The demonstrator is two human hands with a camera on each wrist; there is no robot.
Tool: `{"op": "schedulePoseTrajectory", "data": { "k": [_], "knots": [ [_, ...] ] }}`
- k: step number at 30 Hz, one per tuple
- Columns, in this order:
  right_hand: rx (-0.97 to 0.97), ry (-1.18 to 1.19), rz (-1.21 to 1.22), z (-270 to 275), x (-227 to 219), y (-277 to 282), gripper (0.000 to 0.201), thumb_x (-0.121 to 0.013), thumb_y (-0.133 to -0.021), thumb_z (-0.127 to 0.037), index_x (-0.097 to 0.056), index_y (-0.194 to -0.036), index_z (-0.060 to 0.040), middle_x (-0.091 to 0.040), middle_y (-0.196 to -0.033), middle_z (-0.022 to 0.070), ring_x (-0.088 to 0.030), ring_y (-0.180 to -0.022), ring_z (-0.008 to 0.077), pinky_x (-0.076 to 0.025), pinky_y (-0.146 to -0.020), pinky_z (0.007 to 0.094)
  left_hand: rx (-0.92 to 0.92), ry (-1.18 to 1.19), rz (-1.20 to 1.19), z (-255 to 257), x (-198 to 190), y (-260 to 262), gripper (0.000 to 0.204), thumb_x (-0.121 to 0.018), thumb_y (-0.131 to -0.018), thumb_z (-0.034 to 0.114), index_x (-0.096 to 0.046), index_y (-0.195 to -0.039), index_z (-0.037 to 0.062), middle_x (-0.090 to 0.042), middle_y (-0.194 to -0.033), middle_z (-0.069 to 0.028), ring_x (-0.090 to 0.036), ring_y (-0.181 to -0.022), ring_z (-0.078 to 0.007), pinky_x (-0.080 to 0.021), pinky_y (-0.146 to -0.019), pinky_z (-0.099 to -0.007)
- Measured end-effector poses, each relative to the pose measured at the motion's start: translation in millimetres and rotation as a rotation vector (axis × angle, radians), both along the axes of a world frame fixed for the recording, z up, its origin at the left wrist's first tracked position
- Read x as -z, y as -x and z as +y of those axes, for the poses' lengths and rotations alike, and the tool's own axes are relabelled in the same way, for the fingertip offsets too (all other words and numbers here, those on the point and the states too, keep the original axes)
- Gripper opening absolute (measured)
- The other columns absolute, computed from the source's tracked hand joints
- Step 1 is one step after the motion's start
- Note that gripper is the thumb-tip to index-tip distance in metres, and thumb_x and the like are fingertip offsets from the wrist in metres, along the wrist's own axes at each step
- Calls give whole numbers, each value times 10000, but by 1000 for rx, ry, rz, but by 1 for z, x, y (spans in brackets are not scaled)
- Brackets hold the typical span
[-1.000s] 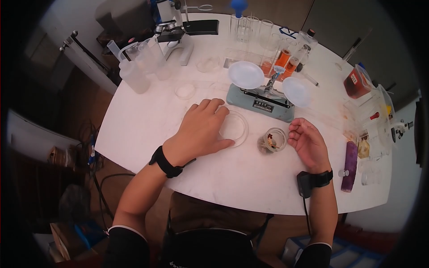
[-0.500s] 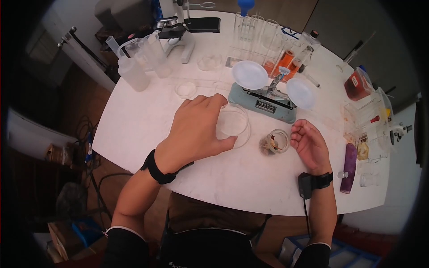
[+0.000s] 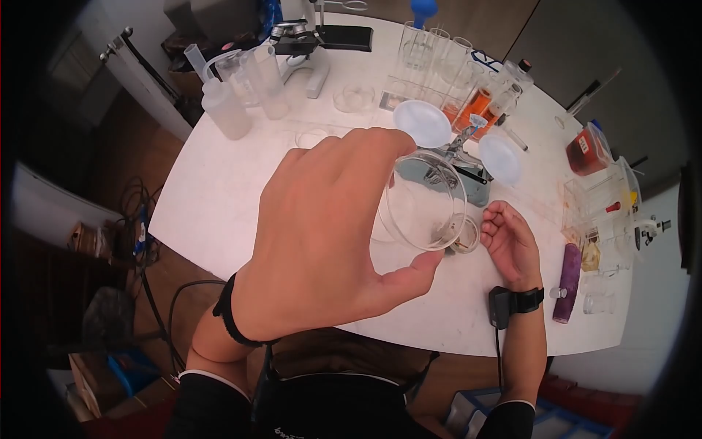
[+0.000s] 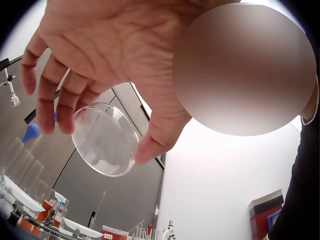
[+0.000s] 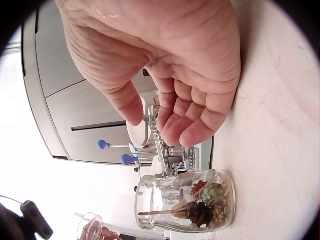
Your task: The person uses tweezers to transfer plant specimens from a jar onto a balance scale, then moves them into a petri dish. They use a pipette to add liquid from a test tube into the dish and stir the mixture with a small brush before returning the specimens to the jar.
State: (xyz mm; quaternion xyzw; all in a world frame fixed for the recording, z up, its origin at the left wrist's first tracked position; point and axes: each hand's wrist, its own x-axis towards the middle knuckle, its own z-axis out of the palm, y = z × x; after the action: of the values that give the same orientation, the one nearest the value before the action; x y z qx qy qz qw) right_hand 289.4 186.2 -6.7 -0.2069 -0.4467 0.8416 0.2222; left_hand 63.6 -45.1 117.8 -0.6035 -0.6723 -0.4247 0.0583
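Observation:
My left hand [image 3: 325, 227] pinches a clear round petri dish half [image 3: 425, 201] by its edge, between thumb and fingertips, raised over the table. The left wrist view shows the clear disc [image 4: 106, 140] tilted, nothing in it. Under it on the table, part of another clear dish [image 3: 382, 230] shows, mostly covered by the hand. My right hand [image 3: 510, 241] rests its outer edge on the table, fingers loosely curled with nothing in them. Next to it stands a small glass jar [image 5: 165, 187] with dried plant bits and pebble-like pieces; the raised dish partly covers it in the head view.
A balance scale [image 3: 479, 192] with two white pans stands behind the jar. Further back are glass cylinders [image 3: 455, 55], orange liquid tubes and a microscope [image 3: 316, 73]. Plastic bottles [image 3: 225, 113] stand back left. A purple roll [image 3: 567, 282] and glassware lie at right.
My left hand has taken the petri dish half by its edge and lifted it up off the table, toward the head camera and to the right. My right hand has stayed about where it was.

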Motion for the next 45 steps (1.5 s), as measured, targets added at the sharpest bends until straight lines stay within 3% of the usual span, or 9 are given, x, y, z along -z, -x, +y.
{"op": "schedulePoseTrajectory", "data": {
  "k": [9,18,27,34,35,38,45],
  "knots": [
    [10,4,-1,0,0,0,240,-517,-993,-211,-564,-1110,-6,-644,-988,75,-624,-863,142,-545,-787,291,6,26,73,-10,-11,-9,626,-818,-554,193,-578,-1099,2,-617,-945,-113,-582,-787,-252,-438,-718,-332],
    [12,13,3,-1,-2,1,234,-509,-998,-211,-566,-1102,-9,-647,-981,75,-625,-858,139,-545,-789,288,41,-99,79,-8,-7,-7,645,-831,-558,153,-574,-1128,-5,-616,-996,-157,-599,-842,-301,-474,-753,-359],
    [10,18,-6,0,-2,0,229,-510,-998,-215,-570,-1088,-14,-647,-974,74,-621,-851,135,-545,-788,285,31,-108,159,-14,-8,-10,688,-847,-565,166,-575,-1177,7,-578,-1175,-203,-574,-1020,-325,-487,-814,-364],
    [24,40,0,0,-3,-2,207,-530,-985,-188,-575,-1086,-12,-644,-981,73,-619,-847,133,-539,-789,281,7,-158,398,-17,2,-5,720,-853,-604,240,-535,-1234,94,-544,-1249,-223,-563,-1081,-335,-422,-922,-513],
    [18,47,8,0,-3,-2,203,-534,-984,-180,-577,-1089,-12,-641,-988,71,-619,-848,132,-536,-789,278,12,-171,433,-18,8,-5,729,-847,-639,293,-506,-1266,144,-521,-1281,-215,-556,-1093,-319,-381,-951,-554],
    [13,48,4,2,0,-3,206,-532,-985,-182,-578,-1092,-12,-640,-992,70,-618,-851,130,-534,-790,275,-27,-320,420,-16,15,-10,426,-768,-698,241,-620,-1095,200,-600,-1246,-144,-618,-988,-262,-373,-972,-473],
    [10,48,18,1,0,-4,210,-531,-986,-186,-581,-1093,-12,-639,-992,67,-614,-858,126,-530,-792,271,-9,-409,453,-17,24,-9,471,-750,-785,303,-508,-1180,218,-571,-1236,-118,-631,-933,-250,-362,-996,-490]
  ]
}}
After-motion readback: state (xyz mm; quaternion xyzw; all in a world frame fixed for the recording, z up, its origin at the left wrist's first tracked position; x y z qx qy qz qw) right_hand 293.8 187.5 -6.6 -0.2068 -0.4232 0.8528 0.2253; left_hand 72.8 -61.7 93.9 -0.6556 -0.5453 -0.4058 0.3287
